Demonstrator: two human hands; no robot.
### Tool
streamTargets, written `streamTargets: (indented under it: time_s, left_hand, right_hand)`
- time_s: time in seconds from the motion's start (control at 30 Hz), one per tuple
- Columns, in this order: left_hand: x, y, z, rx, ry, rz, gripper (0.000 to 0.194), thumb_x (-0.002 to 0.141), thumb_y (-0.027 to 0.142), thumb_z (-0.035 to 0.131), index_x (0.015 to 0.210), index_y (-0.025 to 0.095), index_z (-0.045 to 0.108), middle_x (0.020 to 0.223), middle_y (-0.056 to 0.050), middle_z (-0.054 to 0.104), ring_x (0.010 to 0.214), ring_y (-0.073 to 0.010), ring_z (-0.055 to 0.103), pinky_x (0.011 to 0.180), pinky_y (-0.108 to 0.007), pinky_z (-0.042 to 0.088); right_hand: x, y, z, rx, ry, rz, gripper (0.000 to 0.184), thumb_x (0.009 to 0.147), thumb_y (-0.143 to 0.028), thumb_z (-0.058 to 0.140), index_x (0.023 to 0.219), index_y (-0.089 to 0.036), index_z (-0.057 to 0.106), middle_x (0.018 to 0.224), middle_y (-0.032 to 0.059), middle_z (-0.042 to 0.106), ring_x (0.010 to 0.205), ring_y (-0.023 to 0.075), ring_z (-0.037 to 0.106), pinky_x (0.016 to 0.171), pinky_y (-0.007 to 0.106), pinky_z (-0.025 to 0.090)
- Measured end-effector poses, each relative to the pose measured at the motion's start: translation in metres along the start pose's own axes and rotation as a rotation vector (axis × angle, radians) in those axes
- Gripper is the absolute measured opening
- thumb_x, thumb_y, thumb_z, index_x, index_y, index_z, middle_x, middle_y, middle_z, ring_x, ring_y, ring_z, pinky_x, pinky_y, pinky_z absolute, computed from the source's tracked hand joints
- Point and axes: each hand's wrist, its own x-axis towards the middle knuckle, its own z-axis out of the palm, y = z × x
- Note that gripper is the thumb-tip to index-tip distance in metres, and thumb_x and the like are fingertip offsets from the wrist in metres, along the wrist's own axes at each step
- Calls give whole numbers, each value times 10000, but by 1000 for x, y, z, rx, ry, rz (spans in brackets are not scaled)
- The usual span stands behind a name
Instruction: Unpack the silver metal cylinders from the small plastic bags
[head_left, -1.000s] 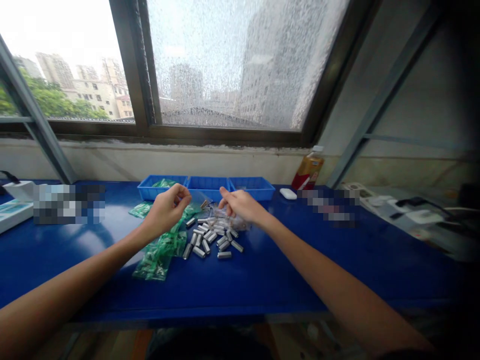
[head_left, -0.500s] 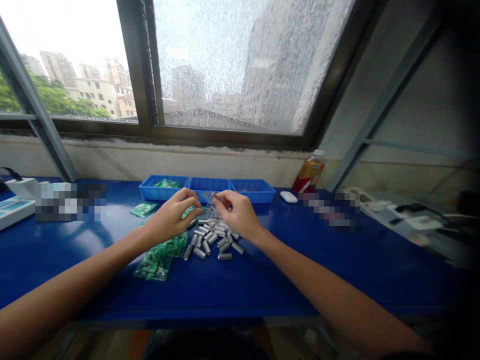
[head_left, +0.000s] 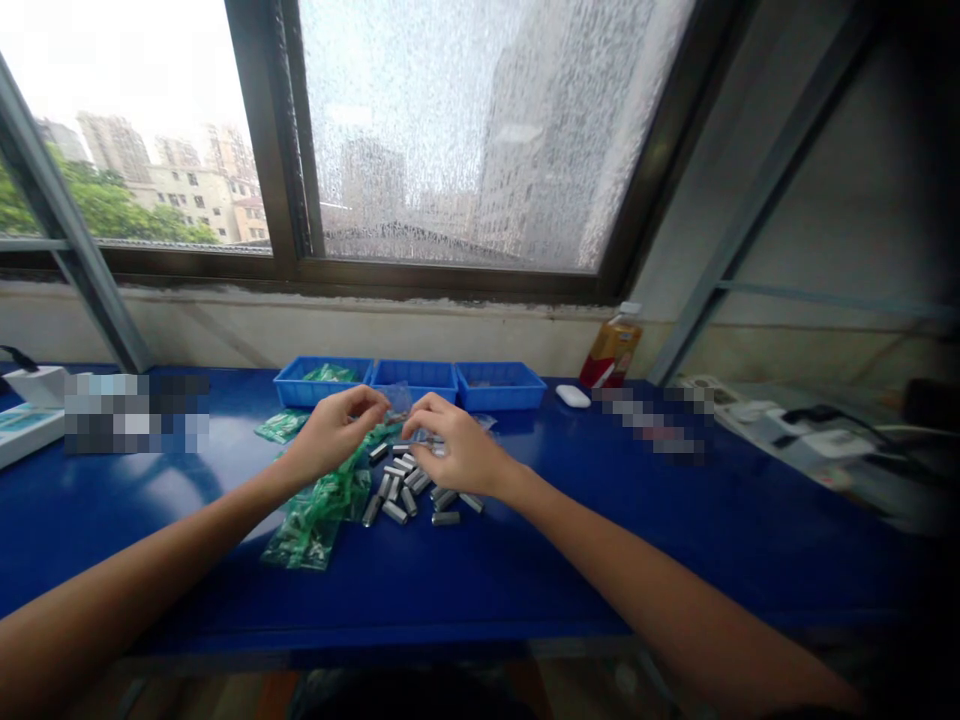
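Note:
My left hand (head_left: 339,428) is closed in a pinch on the edge of a small clear plastic bag (head_left: 397,398), held above the table. Close to its right, my right hand (head_left: 463,448) has curved fingers, with the thumb apart from the index finger; I see nothing held in it. Below both hands lies a loose pile of short silver metal cylinders (head_left: 409,500), partly hidden by the right hand. Filled green-and-clear bags (head_left: 311,515) are heaped under and in front of my left forearm. Another green bag (head_left: 282,426) lies farther back.
Three joined blue bins (head_left: 501,396) stand at the back; the left one contains green bags. To their right are a white rounded case (head_left: 573,396) and a bottle (head_left: 611,350). Power strips (head_left: 34,425) and cables lie at the sides of the blue table (head_left: 600,560).
The clear bag has passed from my right hand to my left, whose open fingers have closed on it. My right hand has moved lower and its pinch has opened.

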Motion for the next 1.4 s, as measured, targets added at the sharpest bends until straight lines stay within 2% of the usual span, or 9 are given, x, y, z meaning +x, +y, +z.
streamTargets:
  time_s: [0.13,0.23,0.33,0.5,0.77,0.93,1.07,1.27,1.4]
  left_hand:
    - [-2,4,-3,275,175,293,149,844,236,476,868,148,594,776,-41,583,714,-137,524,638,-266,411]
    - [-6,9,-2,349,128,511,154,857,163,447,907,158,593,843,-56,580,786,-147,518,714,-289,419]
    - [-9,12,-2,391,52,595,205,850,108,423,930,174,600,868,-58,574,811,-156,506,742,-311,412]
    - [-9,16,-3,319,-22,491,194,818,167,468,933,187,624,952,-74,563,918,-192,493,832,-368,393]
    - [-5,15,6,-503,-218,-227,371,857,446,384,778,133,567,755,-56,587,696,-147,535,656,-285,424]
    - [-2,10,4,-358,-139,-140,219,808,334,496,712,140,529,652,2,532,618,-110,492,609,-244,398]
    - [-2,9,-2,13,-49,50,189,823,299,471,795,139,568,757,-29,600,714,-142,535,651,-265,414]
    - [-2,6,-2,293,-46,270,190,854,277,449,866,160,599,855,-53,622,814,-165,553,727,-297,430]
    - [2,-11,-4,453,-70,306,200,844,294,462,884,171,614,897,-67,597,875,-196,533,801,-352,419]
  right_hand:
    - [3,4,-1,250,-82,226,344,839,-439,456,743,-160,634,866,51,541,811,149,515,755,291,402]
    - [7,6,0,588,-132,444,681,853,-623,169,721,-143,634,768,70,578,722,152,524,621,279,392]
    - [10,4,2,804,-91,539,678,827,-656,175,709,-142,602,670,54,571,624,144,515,533,257,362]
    - [8,1,0,276,86,328,297,843,-373,442,698,-154,582,624,14,537,581,122,474,555,251,354]
    - [2,-3,-8,-431,117,-95,210,870,-228,424,937,-191,620,835,70,574,798,178,502,736,313,403]
    - [2,-9,-6,-265,167,-91,196,771,-209,544,961,-182,584,1007,94,521,967,209,483,818,340,414]
    - [5,-3,-7,-13,329,140,340,740,-254,586,1058,-168,503,993,91,544,895,182,535,681,285,457]
    - [13,6,-13,93,136,296,127,764,-252,542,716,-157,610,650,5,617,594,109,542,566,227,404]
    - [13,35,-55,-31,555,358,187,765,-305,525,701,-145,598,660,30,607,607,138,543,589,264,412]
